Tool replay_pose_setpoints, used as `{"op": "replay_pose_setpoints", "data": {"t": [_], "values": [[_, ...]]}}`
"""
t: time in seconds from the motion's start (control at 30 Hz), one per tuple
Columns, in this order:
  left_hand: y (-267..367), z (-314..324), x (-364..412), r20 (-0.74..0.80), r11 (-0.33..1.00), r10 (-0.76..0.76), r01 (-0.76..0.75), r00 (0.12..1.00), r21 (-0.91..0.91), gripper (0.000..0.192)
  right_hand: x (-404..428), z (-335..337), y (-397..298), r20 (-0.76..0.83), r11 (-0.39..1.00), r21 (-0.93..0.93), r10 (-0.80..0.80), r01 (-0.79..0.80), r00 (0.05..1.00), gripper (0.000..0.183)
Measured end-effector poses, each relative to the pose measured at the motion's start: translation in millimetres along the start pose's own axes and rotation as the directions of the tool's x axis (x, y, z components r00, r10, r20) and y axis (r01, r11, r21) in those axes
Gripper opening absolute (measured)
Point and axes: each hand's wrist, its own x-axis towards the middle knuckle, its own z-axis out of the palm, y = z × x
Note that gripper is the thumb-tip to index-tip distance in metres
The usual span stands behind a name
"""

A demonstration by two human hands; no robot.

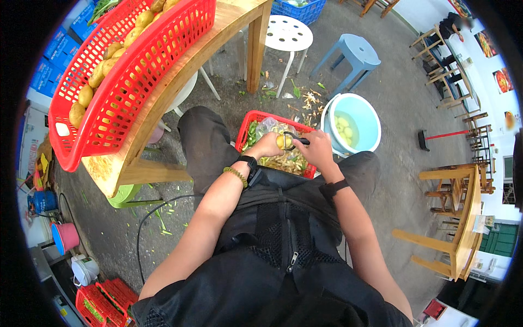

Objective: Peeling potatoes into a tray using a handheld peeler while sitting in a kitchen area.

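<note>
My left hand point(270, 144) grips a potato point(281, 142), whose yellow flesh shows near the fingers. A black-handled peeler point(301, 140) is in my right hand point(318, 148), with its head against the potato. Both hands are above a red plastic basket point(254, 115) on the floor between my knees. Peelings point(282, 162), green vegetable scraps point(250, 135) and a clear plastic bag point(267, 124) lie in that basket. To its right stands a light blue bucket point(369, 118) holding peeled potatoes point(344, 130) in water.
A red basket of unpeeled potatoes point(96, 74) rests on the wooden table point(153, 96) at my left. Ahead are a white stool point(288, 28) and a blue stool point(355, 48). Scraps point(312, 102) litter the floor. A person point(448, 28) sits far right. A black cable point(141, 229) crosses the floor.
</note>
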Motion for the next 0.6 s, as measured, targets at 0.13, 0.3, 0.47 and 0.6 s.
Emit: {"op": "replay_pose_setpoints", "data": {"t": [0.13, 0.3, 0.47, 0.6], "values": [[2, 0, -3, 0.038, 0.999, 0.026, -0.027, 0.999, 0.036, 0.041, 2, 1, -7, 0.085, 0.995, -0.007, -0.1, 0.101, 0.991, 0.031], [-8, 4, 1, 0.107, 0.994, -0.018, 0.006, 0.994, 0.106, 0.041, 3, 7, -5, 0.09, 0.988, 0.007, -0.151, 0.151, 0.984, 0.031], [4, -2, -4, 0.126, 0.999, 0.038, -0.037, 0.991, -0.01, 0.044, 3, 2, 2, 0.099, 0.992, 0.041, -0.127, 0.123, 0.987, 0.031], [2, -3, -3, 0.139, 0.997, 0.058, -0.049, 0.989, -0.065, 0.045, 2, 3, 5, 0.106, 0.996, 0.07, -0.067, 0.06, 0.992, 0.032]]}}
